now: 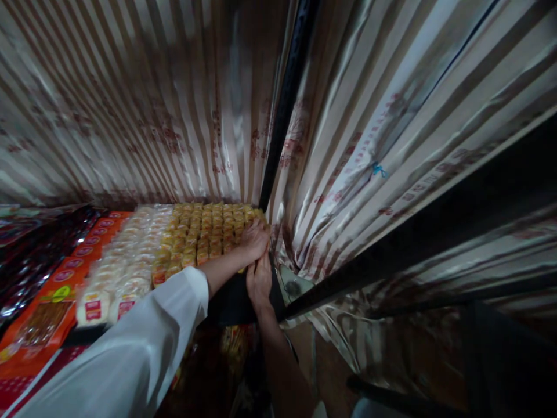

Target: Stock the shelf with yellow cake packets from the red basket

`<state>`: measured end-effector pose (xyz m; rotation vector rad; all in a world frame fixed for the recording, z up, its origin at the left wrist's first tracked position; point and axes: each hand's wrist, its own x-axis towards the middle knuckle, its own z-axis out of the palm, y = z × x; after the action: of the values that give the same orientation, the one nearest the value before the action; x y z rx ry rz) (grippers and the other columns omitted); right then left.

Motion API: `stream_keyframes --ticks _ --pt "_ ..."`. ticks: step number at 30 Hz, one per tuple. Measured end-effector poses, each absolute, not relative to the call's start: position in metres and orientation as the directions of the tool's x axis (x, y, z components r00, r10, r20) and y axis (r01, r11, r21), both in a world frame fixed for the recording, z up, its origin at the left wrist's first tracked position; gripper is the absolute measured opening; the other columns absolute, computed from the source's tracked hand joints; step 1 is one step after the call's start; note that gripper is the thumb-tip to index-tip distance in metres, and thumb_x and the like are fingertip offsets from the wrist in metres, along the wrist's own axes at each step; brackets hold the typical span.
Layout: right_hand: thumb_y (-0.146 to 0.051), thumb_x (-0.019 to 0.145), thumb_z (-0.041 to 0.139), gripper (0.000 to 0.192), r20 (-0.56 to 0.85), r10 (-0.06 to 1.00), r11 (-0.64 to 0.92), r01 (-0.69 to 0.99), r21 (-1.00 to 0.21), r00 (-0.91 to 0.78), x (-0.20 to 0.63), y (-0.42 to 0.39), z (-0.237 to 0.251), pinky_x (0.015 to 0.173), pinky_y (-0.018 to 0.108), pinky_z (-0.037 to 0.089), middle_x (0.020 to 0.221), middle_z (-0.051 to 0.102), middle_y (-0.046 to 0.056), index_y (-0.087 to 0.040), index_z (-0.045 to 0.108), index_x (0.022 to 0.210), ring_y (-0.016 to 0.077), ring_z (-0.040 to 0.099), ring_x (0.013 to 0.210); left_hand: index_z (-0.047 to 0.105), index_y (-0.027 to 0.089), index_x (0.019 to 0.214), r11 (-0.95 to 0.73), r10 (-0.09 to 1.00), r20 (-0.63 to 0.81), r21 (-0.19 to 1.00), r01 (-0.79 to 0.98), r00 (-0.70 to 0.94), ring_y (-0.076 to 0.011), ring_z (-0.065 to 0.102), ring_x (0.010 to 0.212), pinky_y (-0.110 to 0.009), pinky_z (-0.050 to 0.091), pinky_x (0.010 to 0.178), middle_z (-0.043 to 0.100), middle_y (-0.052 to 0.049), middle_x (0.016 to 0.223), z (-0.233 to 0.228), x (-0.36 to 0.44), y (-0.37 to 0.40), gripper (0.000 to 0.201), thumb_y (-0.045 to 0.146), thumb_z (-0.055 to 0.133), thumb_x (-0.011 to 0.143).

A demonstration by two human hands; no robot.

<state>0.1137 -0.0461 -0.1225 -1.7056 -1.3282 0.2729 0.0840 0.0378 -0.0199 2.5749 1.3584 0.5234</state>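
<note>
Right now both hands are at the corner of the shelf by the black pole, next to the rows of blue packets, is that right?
Not quite. In the head view, the left hand and right hand are at the shelf corner by the black pole, but the packets beside them are yellow-orange, not blue.

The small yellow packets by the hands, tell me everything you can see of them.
The small yellow packets lie in tight rows, forming a flat block on the shelf's back right corner. They look like glossy plastic wrappers, yellow-orange with small red marks; print is too small to read. To their left lie pale wrapped cakes. The left hand rests on the block's right edge, beside the black pole; the right hand sits just below it.
</note>
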Motion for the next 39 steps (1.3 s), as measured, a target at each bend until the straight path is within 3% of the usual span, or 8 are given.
stream_keyframes --ticks 3,7,12,18,25,31,36,39 --pt "-0.038 0.093 0.025 0.057 0.319 0.849 -0.026 0.636 -0.771 0.421 0.114 -0.043 -0.125 0.109 0.047 0.027 0.143 0.039 0.018 -0.007 0.037 0.139 0.0258 0.031 0.135 0.056 0.015 0.116 -0.608 0.791 0.244 0.215 0.764 0.561 -0.0268 0.043 0.107 -0.038 0.039 0.088 0.055 -0.013 0.104 -0.015 0.081 0.035 0.033 0.015 0.044 0.085" --pt "-0.037 0.093 0.024 0.056 0.338 0.843 -0.028 0.662 -0.749 0.418 0.114 -0.045 -0.125 0.108 0.047 0.028 0.140 0.042 0.020 -0.005 0.041 0.136 0.0265 0.034 0.133 0.060 0.015 0.111 -0.650 0.752 0.248 0.117 0.751 0.611 -0.0299 0.041 0.113 -0.040 0.037 0.089 0.052 -0.014 0.114 -0.011 0.076 0.035 0.033 0.023 0.052 0.080" --pt "-0.036 0.094 0.025 0.054 0.363 0.836 -0.012 0.675 -0.737 0.411 0.112 -0.049 -0.119 0.107 0.046 0.030 0.138 0.044 0.021 -0.005 0.042 0.135 0.0256 0.037 0.131 0.063 0.011 0.101 -0.711 0.692 0.257 0.082 0.698 0.675 -0.0303 0.040 0.116 -0.040 0.035 0.091 0.053 -0.015 0.116 -0.012 0.071 0.043 0.027 0.025 0.052 0.080" --pt "-0.037 0.094 0.026 0.056 0.309 0.856 -0.067 0.682 -0.729 0.415 0.110 -0.049 -0.116 0.107 0.045 0.030 0.142 0.039 0.022 -0.003 0.041 0.136 0.0267 0.033 0.133 0.063 0.009 0.098 -0.695 0.714 0.197 0.092 0.713 0.671 -0.0305 0.046 0.108 -0.041 0.036 0.088 0.058 -0.015 0.106 -0.010 0.075 0.044 0.024 0.020 0.051 0.080" --pt "-0.039 0.093 0.027 0.056 0.318 0.843 -0.074 0.680 -0.729 0.433 0.111 -0.050 -0.115 0.105 0.045 0.033 0.141 0.040 0.019 -0.007 0.040 0.137 0.0265 0.036 0.131 0.063 0.013 0.104 -0.644 0.762 0.225 0.171 0.746 0.606 -0.0290 0.046 0.110 -0.040 0.039 0.093 0.057 -0.015 0.114 -0.012 0.074 0.037 0.026 0.021 0.052 0.082" --pt "-0.039 0.089 0.032 0.057 0.286 0.864 -0.076 0.669 -0.739 0.414 0.118 -0.046 -0.123 0.105 0.044 0.032 0.142 0.038 0.017 -0.009 0.039 0.137 0.0267 0.036 0.130 0.062 0.014 0.106 -0.653 0.746 0.377 0.252 0.714 0.549 -0.0262 0.042 0.120 -0.038 0.041 0.099 0.049 -0.014 0.130 -0.011 0.058 0.015 0.026 0.019 0.046 0.086" --pt "-0.035 0.088 0.032 0.047 0.381 0.817 0.011 0.648 -0.761 0.433 0.124 -0.049 -0.116 0.102 0.046 0.034 0.130 0.045 0.018 -0.012 0.048 0.126 0.0262 0.040 0.124 0.063 0.018 0.102 -0.672 0.736 0.530 0.499 0.548 0.421 -0.0205 0.051 0.110 -0.036 0.045 0.097 0.059 -0.009 0.115 -0.024 0.019 -0.057 0.028 0.012 0.042 0.085" --pt "-0.033 0.090 0.032 0.043 0.471 0.773 0.127 0.624 -0.771 0.425 0.120 -0.062 -0.099 0.100 0.044 0.037 0.119 0.052 0.020 -0.008 0.052 0.119 0.0244 0.045 0.116 0.063 0.019 0.098 -0.671 0.740 0.518 0.610 0.421 0.430 -0.0176 0.055 0.102 -0.033 0.048 0.090 0.063 -0.007 0.105 -0.046 -0.015 -0.121 0.030 0.007 0.041 0.081"
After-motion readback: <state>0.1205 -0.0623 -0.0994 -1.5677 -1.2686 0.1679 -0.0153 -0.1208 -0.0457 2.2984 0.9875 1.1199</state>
